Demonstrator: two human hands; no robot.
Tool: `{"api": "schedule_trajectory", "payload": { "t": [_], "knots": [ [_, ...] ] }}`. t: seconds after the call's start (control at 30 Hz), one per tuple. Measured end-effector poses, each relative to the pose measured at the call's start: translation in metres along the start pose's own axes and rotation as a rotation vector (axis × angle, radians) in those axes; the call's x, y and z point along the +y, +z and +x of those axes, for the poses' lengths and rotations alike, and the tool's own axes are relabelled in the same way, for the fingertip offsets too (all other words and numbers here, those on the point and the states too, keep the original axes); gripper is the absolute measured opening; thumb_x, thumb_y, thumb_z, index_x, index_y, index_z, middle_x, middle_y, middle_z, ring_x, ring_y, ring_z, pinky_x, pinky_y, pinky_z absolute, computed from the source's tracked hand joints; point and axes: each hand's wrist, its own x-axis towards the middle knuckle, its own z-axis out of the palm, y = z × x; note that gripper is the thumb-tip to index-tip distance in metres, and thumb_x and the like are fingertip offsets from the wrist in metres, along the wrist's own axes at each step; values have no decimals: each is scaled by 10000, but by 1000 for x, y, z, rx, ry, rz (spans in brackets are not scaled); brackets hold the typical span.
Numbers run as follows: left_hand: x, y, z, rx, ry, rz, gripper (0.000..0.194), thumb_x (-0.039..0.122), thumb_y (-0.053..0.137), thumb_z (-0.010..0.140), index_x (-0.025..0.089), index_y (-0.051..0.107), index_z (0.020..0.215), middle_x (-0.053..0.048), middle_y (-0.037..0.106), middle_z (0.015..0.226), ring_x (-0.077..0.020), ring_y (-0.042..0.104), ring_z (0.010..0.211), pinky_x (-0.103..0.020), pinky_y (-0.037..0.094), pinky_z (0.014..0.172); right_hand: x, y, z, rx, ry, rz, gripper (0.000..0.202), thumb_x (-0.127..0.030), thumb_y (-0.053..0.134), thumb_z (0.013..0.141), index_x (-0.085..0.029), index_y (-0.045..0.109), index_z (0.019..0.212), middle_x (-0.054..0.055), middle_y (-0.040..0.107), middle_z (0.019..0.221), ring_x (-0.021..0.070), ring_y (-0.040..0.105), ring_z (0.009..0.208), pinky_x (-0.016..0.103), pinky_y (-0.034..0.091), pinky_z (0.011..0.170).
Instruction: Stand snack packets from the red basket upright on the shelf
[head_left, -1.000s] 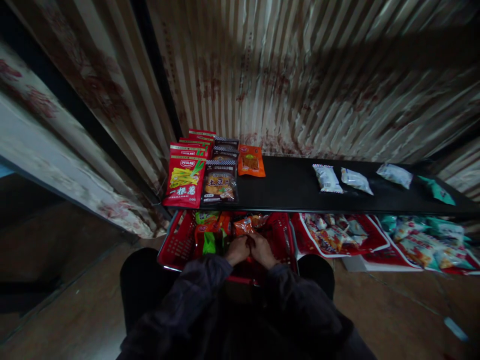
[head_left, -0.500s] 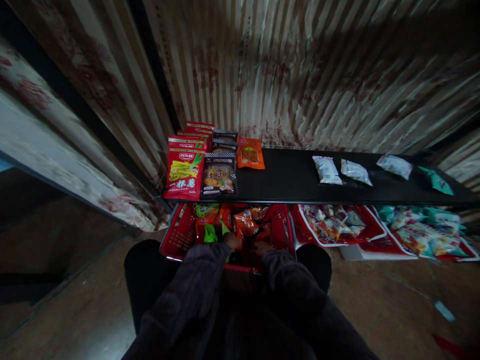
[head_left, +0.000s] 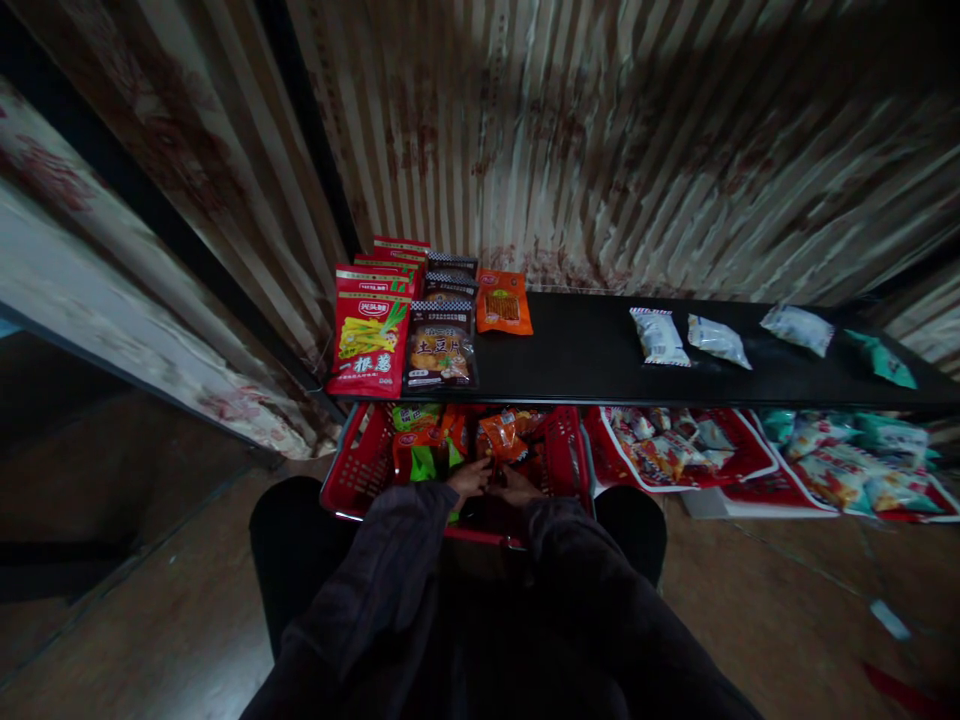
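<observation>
Both hands are inside a red plastic basket in front of my knees. My left hand has its fingers on an orange-red packet. Close beside it on the right, my right hand touches the lower edge of the same packet, fingers curled toward it. To the left of the hands lie orange and green packets. Above the basket, on a black shelf, stand red packets, dark packets and an orange packet.
Several white packets and a teal one lie on the shelf's right part. Under it are a second red basket and a third, both with snack packets. A curtain hangs behind the shelf.
My hands have risen a little and come closer together, and their fingers now show more clearly. The orange-red packet between them has shifted up and to the right.
</observation>
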Motion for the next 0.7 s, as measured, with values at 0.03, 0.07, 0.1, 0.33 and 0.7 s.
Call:
{"api": "schedule_trajectory", "payload": {
  "t": [0.03, 0.07, 0.1, 0.33, 0.7],
  "knots": [
    [1, 1, -1, -25, 9, -8, 656, 124, 632, 746, 245, 503, 1377, -126, 575, 1407, -192, 528, 1292, -342, 432, 1021, 0, -1, 1, 11, 15, -21, 429, -189, 732, 712, -201, 673, 1137, 50, 750, 1008, 219, 690, 977, 337, 539, 889],
    [1, 1, -1, -43, 16, -17, 652, 128, 649, 739, 250, 516, 1365, -131, 574, 1409, -197, 525, 1295, -355, 432, 1025, 1, -1, 2, 24, 26, -36, 392, -165, 705, 722, -205, 683, 1112, 49, 750, 1008, 221, 690, 990, 341, 533, 905],
    [2, 2, -1, -48, 19, -26, 637, 131, 659, 737, 249, 529, 1349, -133, 580, 1401, -200, 529, 1290, -360, 439, 1021, 1, -2, 3, 39, 33, -46, 349, -139, 672, 735, -205, 696, 1077, 53, 752, 1004, 224, 690, 1000, 345, 527, 920],
    [4, 6, 3, 160, -8, -30, 343, 159, 612, 826, 144, 581, 1168, -142, 629, 1267, -206, 590, 1184, -284, 506, 900, -8, -4, 5, 115, 4, -69, 286, -67, 545, 747, -153, 744, 933, 72, 768, 959, 228, 717, 960, 325, 542, 908],
    [10, 5, -11, 158, 8, -74, 302, 436, 587, 896, 161, 661, 999, -96, 735, 1015, -192, 684, 935, -250, 528, 683, -43, 2, -23, 151, -126, -266, 291, -85, 484, 830, -184, 737, 932, 67, 764, 877, 177, 695, 816, 227, 481, 796]
  ]
}}
